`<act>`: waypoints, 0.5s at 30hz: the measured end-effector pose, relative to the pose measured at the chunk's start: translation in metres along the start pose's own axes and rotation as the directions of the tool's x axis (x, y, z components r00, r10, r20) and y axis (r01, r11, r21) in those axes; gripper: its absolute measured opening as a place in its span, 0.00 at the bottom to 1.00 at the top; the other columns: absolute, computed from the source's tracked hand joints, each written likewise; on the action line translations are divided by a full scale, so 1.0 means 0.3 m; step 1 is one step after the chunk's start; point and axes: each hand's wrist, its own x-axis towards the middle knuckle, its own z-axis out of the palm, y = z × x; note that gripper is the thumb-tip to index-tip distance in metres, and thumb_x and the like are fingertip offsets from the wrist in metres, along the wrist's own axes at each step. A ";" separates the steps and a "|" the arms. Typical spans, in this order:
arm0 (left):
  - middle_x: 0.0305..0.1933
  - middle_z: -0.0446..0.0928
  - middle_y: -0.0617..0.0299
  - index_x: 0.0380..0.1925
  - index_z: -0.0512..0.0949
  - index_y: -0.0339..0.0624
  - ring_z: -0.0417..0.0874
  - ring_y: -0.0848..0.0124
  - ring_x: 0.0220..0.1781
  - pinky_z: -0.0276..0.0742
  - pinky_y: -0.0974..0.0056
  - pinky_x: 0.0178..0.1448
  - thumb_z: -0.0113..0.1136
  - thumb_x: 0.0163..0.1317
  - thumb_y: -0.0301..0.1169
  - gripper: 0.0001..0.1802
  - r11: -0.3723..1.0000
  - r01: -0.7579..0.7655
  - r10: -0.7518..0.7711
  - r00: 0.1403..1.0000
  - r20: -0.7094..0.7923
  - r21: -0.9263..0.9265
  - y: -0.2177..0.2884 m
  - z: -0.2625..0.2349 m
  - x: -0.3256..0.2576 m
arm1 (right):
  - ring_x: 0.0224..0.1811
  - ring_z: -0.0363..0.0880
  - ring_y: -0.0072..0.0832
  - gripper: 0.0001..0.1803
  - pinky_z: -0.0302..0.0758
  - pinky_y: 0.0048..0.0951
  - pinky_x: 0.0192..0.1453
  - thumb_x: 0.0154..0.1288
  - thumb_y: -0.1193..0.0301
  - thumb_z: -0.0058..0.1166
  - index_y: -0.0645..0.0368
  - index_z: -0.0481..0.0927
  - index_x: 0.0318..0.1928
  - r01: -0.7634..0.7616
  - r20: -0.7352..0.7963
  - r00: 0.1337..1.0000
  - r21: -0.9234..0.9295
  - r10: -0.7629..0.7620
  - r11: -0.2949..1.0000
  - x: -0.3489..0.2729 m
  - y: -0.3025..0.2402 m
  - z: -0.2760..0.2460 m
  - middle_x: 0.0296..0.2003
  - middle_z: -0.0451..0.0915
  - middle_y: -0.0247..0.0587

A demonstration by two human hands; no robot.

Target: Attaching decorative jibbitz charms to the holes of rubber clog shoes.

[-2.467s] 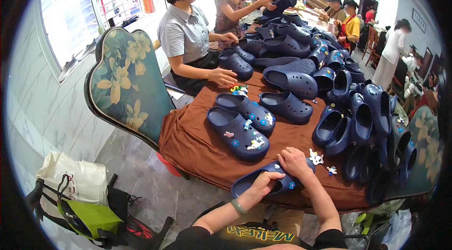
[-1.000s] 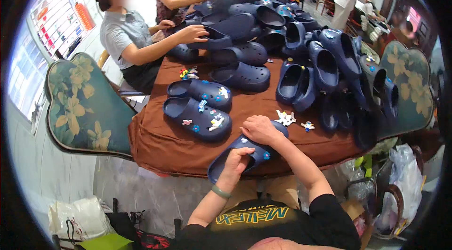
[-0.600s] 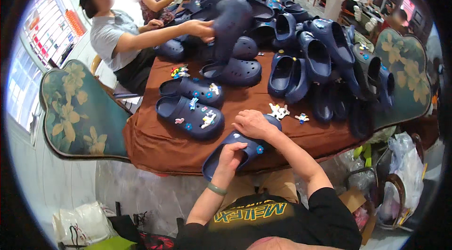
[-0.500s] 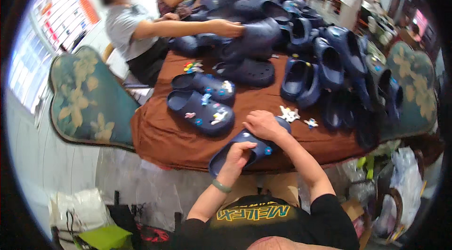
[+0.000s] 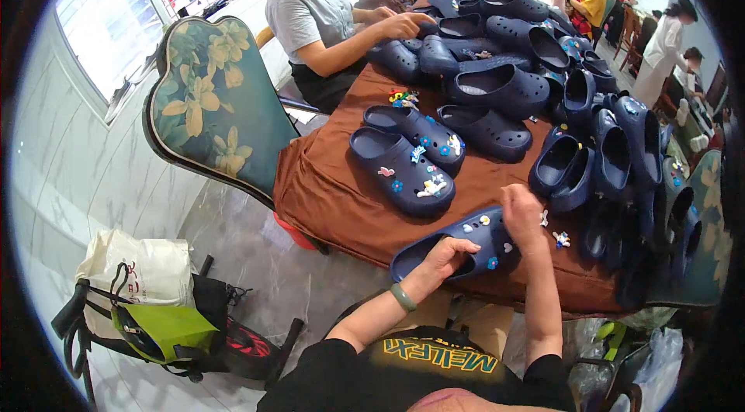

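Note:
My left hand [image 5: 444, 258] grips a navy clog [image 5: 490, 241] at its foot opening, the thumb over the upper's edge. The clog lies at the table's near edge, toe to the right. Its upper bears a blue flower charm [image 5: 492, 263], a round white-and-yellow charm [image 5: 485, 220] and a pale heart-shaped one [image 5: 508, 247]. At the toe, my right hand [image 5: 522, 214] has its fingers drawn together; what they hold is hidden. A bit of white charm [image 5: 543, 218] shows beside it. Another small white-and-blue charm [image 5: 560, 239] rests on the cloth nearby.
Two decorated navy clogs [image 5: 403, 175] stand beyond my left hand, with a colourful charm cluster [image 5: 402, 98] behind them. Many plain clogs [image 5: 497, 86] pile up across the brown-covered table [image 5: 318, 179]. A co-worker [image 5: 318, 24] handles clogs at far left. Flowered chairs [image 5: 206, 102] flank the table.
The view has swung, shifting the scene rightward. My right hand has lifted off the clog's upper and closed its fingers near the toe. The co-worker's arm has drawn back from the near clogs.

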 end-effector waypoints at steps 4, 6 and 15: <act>0.36 0.81 0.56 0.33 0.80 0.33 0.82 0.67 0.41 0.75 0.64 0.54 0.62 0.45 0.16 0.12 0.999 -0.025 0.025 1.000 -0.005 -0.020 0.027 0.073 -0.022 | 0.33 0.78 0.49 0.09 0.73 0.41 0.37 0.66 0.68 0.49 0.61 0.76 0.32 -0.273 0.013 0.961 -0.122 0.277 0.954 -0.027 0.131 -0.129 0.27 0.77 0.49; 0.37 0.81 0.56 0.35 0.79 0.33 0.82 0.67 0.42 0.75 0.64 0.55 0.62 0.44 0.16 0.14 1.000 -0.015 0.015 1.000 0.000 -0.019 0.034 0.117 -0.032 | 0.34 0.78 0.49 0.09 0.73 0.41 0.37 0.65 0.67 0.51 0.60 0.77 0.32 -0.231 0.202 0.934 -0.288 0.294 0.930 -0.118 0.292 -0.146 0.27 0.77 0.49; 0.39 0.80 0.57 0.37 0.78 0.34 0.81 0.67 0.44 0.74 0.63 0.55 0.62 0.44 0.15 0.16 1.000 0.003 -0.003 1.000 -0.003 0.019 0.024 0.070 -0.035 | 0.42 0.79 0.44 0.19 0.75 0.39 0.41 0.61 0.72 0.56 0.54 0.74 0.54 -0.183 0.096 0.974 -0.186 0.204 0.965 -0.290 0.291 -0.073 0.42 0.74 0.46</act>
